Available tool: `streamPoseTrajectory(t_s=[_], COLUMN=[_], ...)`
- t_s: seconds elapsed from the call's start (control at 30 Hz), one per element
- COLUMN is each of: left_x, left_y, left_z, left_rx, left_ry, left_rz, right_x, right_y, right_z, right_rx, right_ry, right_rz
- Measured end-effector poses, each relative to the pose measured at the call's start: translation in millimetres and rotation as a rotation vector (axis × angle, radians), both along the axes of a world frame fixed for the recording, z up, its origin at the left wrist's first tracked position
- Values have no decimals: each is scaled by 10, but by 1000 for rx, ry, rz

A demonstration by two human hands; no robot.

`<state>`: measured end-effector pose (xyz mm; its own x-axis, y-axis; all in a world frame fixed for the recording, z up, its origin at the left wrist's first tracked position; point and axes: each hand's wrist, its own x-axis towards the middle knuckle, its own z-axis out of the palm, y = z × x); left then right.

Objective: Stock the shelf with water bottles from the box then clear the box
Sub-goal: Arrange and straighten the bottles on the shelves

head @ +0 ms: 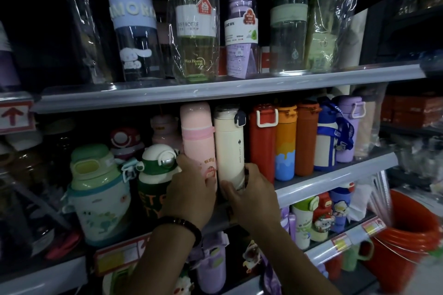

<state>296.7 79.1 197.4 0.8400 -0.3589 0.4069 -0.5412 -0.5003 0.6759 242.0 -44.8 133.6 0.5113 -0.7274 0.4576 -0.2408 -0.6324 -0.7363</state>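
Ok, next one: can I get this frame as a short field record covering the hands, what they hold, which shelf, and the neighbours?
setting: shop shelving stocked with bottles
left hand: holds the pink bottle low down
right hand: fingers round the base of the cream bottle
bottle pose: both upright, side by side, bases hidden by the hands
level: middle shelf
neighbours: red bottle on the right, green-and-white bottle on the left
box: not in view
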Motion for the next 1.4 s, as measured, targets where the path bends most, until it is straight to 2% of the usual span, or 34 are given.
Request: streamPoseTrajectory(t_s=[0.47,0.83,1.1,1.27,1.4], left_x=[102,14,72,43,-70], left_y=[4,4,-7,-4,14], left_z=[-93,-283,-365,-413,-433], left_rx=[-56,-224,-193,-260,-315], left_ry=[-17,-38,-96,-84,-88], left_rz=[-40,-70,-78,-86,-82], right_x=[-29,-43,-59,-91,-193], right_y=[38,37,22,36,-36], right_z=[13,3,13,3,71], right_rx=[11,24,10,-4,-52], right_ry=[17,8,15,8,-79], right_rz=[4,-2,-5,21,-42])
